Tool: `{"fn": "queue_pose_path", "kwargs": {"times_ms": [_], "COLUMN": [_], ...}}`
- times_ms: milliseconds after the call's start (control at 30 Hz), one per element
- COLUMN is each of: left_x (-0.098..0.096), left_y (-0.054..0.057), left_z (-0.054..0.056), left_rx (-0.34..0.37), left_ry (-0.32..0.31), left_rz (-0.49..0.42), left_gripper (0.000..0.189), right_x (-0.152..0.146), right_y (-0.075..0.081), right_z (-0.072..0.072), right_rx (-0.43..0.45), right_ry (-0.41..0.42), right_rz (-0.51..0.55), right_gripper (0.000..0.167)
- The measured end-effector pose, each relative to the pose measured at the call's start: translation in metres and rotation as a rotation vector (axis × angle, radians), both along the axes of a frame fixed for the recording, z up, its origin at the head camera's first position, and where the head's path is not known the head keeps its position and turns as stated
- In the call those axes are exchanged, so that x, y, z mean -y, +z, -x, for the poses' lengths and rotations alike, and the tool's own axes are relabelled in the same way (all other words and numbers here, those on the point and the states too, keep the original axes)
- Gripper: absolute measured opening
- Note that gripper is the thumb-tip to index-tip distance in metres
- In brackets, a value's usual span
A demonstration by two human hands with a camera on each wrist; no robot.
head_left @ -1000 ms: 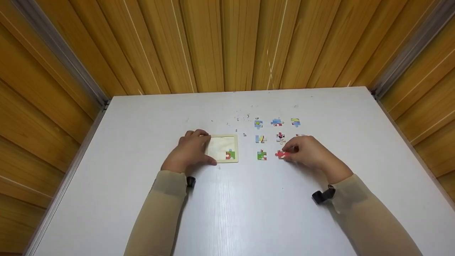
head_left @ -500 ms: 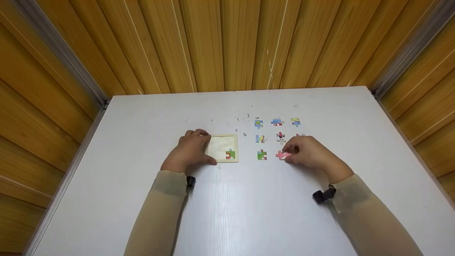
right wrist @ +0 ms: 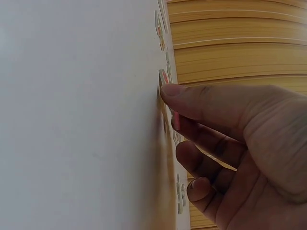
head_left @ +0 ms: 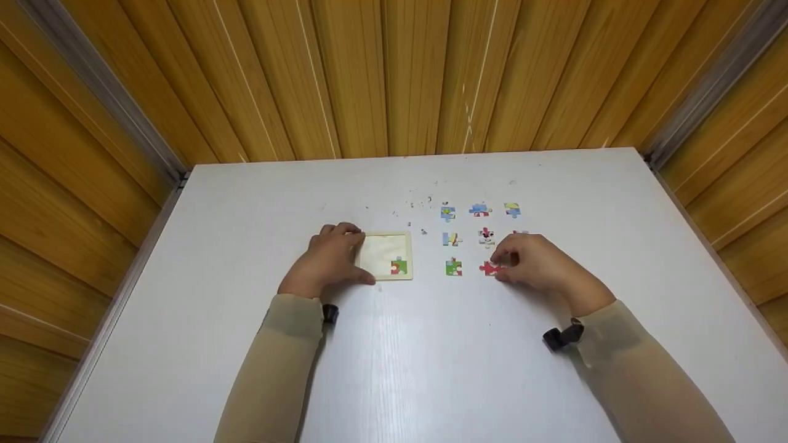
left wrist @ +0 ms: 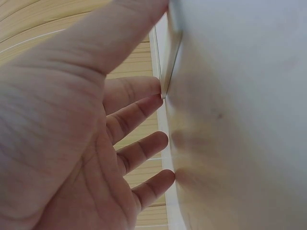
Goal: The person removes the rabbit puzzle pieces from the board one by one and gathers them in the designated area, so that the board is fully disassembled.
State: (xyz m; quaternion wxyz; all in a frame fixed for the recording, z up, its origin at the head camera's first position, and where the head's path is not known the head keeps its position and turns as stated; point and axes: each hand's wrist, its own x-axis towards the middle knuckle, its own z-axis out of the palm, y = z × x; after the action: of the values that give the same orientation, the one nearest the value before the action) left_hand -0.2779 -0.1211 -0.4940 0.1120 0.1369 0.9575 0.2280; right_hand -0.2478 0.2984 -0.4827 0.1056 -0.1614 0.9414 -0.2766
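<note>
On the left, my left hand (head_left: 329,257) holds a small square wooden puzzle tray (head_left: 407,246) by its left side, thumb at the near edge and index finger at the far edge. One green and red jigsaw piece (head_left: 400,267) lies in the tray's near right corner. My right hand (head_left: 534,261) pinches a red jigsaw piece (head_left: 488,268) between thumb and index finger. In the right wrist view this red piece (right wrist: 163,75) is partly covered by the thumb, and the other fingers are bent. The left wrist view shows a corner of the tray (left wrist: 171,57) at the fingertips.
Left of the red piece lies a green piece (head_left: 454,267). Farther back are a light blue piece (head_left: 451,239), a red and white piece (head_left: 486,236) and several others; my right hand partly hides one. Dark specks dot the white table (head_left: 394,357). Wood-look panels (head_left: 406,80) stand behind it.
The red piece and my right hand have shifted very slightly to the right. The piece's face looked paler half a second ago and is deep red now. My left hand and the tray stay put.
</note>
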Motion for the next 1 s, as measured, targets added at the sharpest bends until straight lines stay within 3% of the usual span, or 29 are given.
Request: {"fn": "queue_pose_path", "kwargs": {"times_ms": [233, 533, 1000], "left_x": [0.003, 0.001, 0.000], "left_y": [0.002, 0.000, -0.002], "left_z": [0.001, 0.000, -0.001], "left_rx": [-0.012, -0.009, -0.010], "left_ry": [-0.010, -0.013, 0.001], "left_rz": [0.014, 0.012, 0.001], "left_gripper": [0.101, 0.097, 0.097], "right_x": [0.004, 0.011, 0.054], "right_y": [0.007, 0.008, 0.033], "right_z": [0.000, -0.006, -0.007], "right_rx": [0.024, -0.009, 0.002], "right_ry": [-0.021, -0.038, 0.000], "right_rz": [0.008, 0.051, 0.161], "right_gripper": [0.025, 0.030, 0.037]}}
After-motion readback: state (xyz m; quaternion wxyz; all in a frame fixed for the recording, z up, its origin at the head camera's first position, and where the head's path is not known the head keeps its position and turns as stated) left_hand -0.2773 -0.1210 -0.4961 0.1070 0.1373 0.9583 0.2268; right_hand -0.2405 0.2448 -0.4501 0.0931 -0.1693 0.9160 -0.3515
